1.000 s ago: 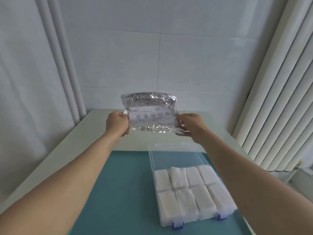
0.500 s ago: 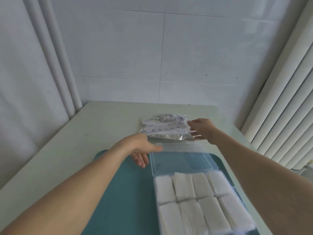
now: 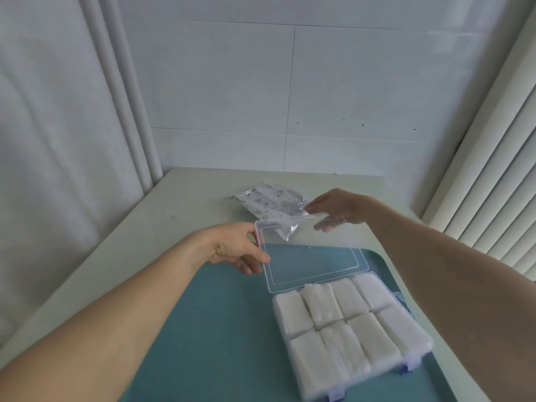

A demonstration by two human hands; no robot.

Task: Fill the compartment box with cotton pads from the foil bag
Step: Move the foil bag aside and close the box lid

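Box (image 3: 348,338) sits on the teal mat (image 3: 208,329), all eight compartments packed with white pads (image 3: 345,329), lid (image 3: 310,253) hinged open behind the box and half raised. Change since a second ago: the foil bag (image 3: 269,203), then held up in both hands, is now put down on the bench (image 3: 185,204) just behind the lid, flat and crumpled, with no hand on it. Half a second ago the left hand was only reaching at the lid and the right was by the bag; now both are on the lid. Left hand (image 3: 235,250) grasps the lid's left far corner, thumb on top, fingers curled under the edge. Right hand (image 3: 336,210) pinches the lid's far right edge, fingertips showing through the clear plastic. Blue latches (image 3: 412,365) on the box's near edge are undone. Meaning, as a guess: filling looks finished, the bag is done with, and the step in hand is swinging the lid over the box. Pads stand proud of the dividers, so the lid may need pressing down before the latches catch. Whether any pads are left in the bag cannot be told from here.
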